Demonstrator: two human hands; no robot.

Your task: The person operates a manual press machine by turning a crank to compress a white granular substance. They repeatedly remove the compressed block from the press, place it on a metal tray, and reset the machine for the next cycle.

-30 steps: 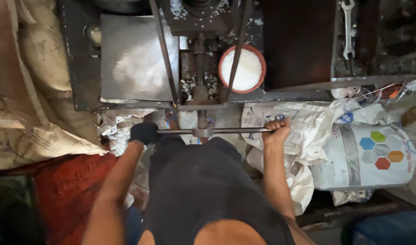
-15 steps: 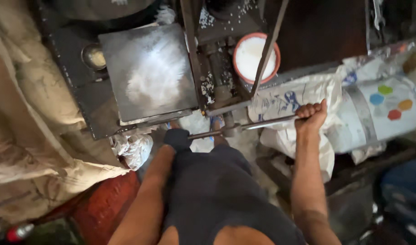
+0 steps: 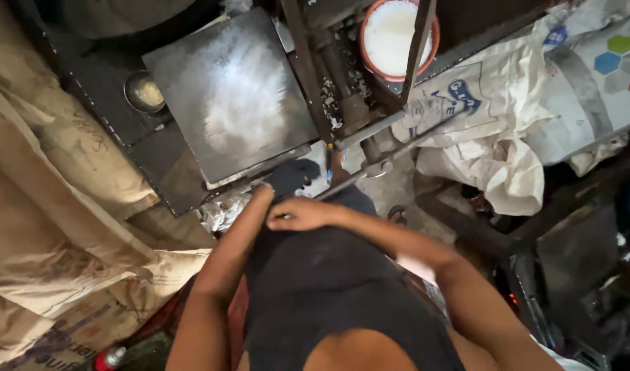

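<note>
The person's left hand [image 3: 291,177], in a dark glove, sits curled shut just below the near edge of the square grey metal plate dusted with white powder [image 3: 232,103]. It is at the near end of the long thin steel bar [image 3: 404,148], though the view does not show whether the bar runs through the fist. The bare right hand [image 3: 302,214] lies across the left wrist, fingers together and bent. Whether it pinches the glove cuff cannot be told.

This looks like a pause to settle the glove, with only one hand by the bar. Working the bar would call for a firm grip at each end.

The bar slants up and away to the right of the plate, through the dark upright screw shaft [image 3: 349,103] beside the plate's right edge. Room is tight: crumpled white woven sacks [image 3: 493,130] crowd the bar's far end, an orange-rimmed bowl of white powder [image 3: 397,34] stands beyond the plate's right corner, and tan sacks [image 3: 67,206] press in on the plate's left
</note>
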